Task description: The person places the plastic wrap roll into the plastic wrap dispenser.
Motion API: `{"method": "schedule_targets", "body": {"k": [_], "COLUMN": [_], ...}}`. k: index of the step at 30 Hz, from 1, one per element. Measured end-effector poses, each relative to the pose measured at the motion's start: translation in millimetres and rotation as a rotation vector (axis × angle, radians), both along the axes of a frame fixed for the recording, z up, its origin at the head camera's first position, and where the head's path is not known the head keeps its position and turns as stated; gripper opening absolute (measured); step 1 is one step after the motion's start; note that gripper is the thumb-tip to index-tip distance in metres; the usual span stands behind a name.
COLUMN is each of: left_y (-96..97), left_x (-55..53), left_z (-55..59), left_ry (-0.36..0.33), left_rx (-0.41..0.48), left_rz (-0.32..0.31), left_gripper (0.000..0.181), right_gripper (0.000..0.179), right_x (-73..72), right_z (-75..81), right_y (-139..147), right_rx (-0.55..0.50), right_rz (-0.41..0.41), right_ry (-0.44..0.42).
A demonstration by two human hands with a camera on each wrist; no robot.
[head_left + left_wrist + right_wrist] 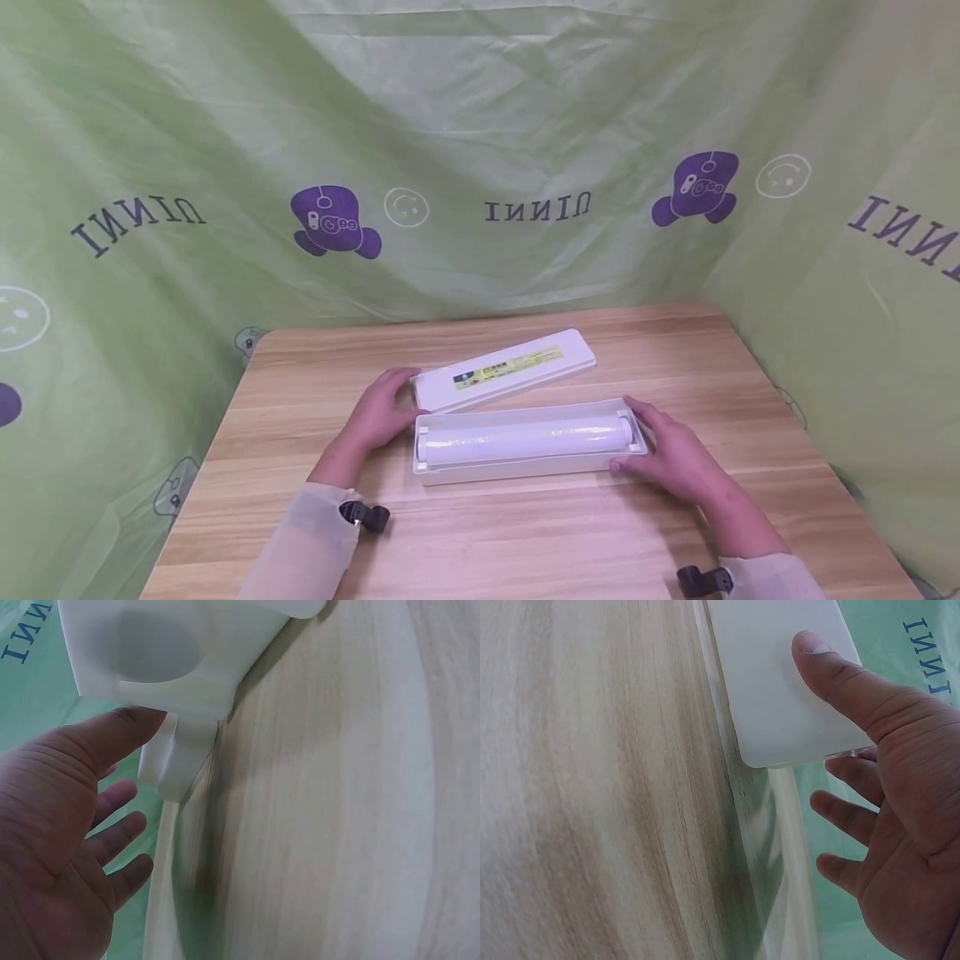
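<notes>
Left hand (378, 417) and right hand (667, 457) cup the 2 ends of the white dispenser tray (525, 477), fingers relaxed and apart, thumbs touching its walls. Cling film roll (525, 440) lies between them; lid (504, 369) just beyond. Even pressure at both ends should keep the tray square on the worktop (525, 542).

Bright, even, diffuse light, soft faint shadows. Head view sharp, wide-angle bending at edges. Both wrist views soft, table (337, 795) grain smeared, mild glare.
</notes>
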State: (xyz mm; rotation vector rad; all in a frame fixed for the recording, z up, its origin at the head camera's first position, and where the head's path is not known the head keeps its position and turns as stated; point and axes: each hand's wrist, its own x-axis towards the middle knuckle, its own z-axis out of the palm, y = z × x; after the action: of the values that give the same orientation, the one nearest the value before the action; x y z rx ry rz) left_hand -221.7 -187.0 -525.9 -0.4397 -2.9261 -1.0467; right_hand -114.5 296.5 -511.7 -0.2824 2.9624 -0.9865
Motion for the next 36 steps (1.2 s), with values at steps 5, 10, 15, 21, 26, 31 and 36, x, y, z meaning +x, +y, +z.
{"method": "schedule_targets", "body": {"k": [5, 10, 15, 21, 26, 31, 36], "left_y": [1.6, 3.3, 4.4, 4.5, 6.2, 9.5, 12.6], "left_x": [-0.7, -2.3, -5.2, -9.6, -12.9, -14.9, -18.1], "left_z": [2.3, 1.7, -1.2, -6.0, -8.7, -8.9, -10.1], "left_ry": [-0.007, -0.041, -0.066, -0.060, -0.059, -0.029, -0.011], "left_rx": [-0.001, 0.002, -0.023, -0.060, -0.084, -0.110, -0.123], "left_rz": [0.003, 0.002, -0.011, -0.034, -0.048, -0.078, -0.097], "left_gripper": [0.081, 0.084, 0.088, 0.094, 0.099, 0.097, 0.097], "right_gripper": [0.113, 0.112, 0.113, 0.114, 0.114, 0.114, 0.114], "right_x": [-0.7, -1.0, -0.7, -0.2, 0.6, 1.2, 1.2], "right_z": [1.5, 3.3, 3.9, 4.0, 5.0, 6.2, 7.7], "right_y": [0, -1, -1, -2, -3, -2, -2], "right_rx": [0.004, 0.004, 0.002, 0.001, 0.001, 0.001, 0.006], "right_rz": [-0.003, -0.005, -0.005, -0.003, -0.004, -0.006, -0.010], "right_ry": [-0.006, -0.008, -0.022, -0.022, -0.023, -0.029, -0.032]}}
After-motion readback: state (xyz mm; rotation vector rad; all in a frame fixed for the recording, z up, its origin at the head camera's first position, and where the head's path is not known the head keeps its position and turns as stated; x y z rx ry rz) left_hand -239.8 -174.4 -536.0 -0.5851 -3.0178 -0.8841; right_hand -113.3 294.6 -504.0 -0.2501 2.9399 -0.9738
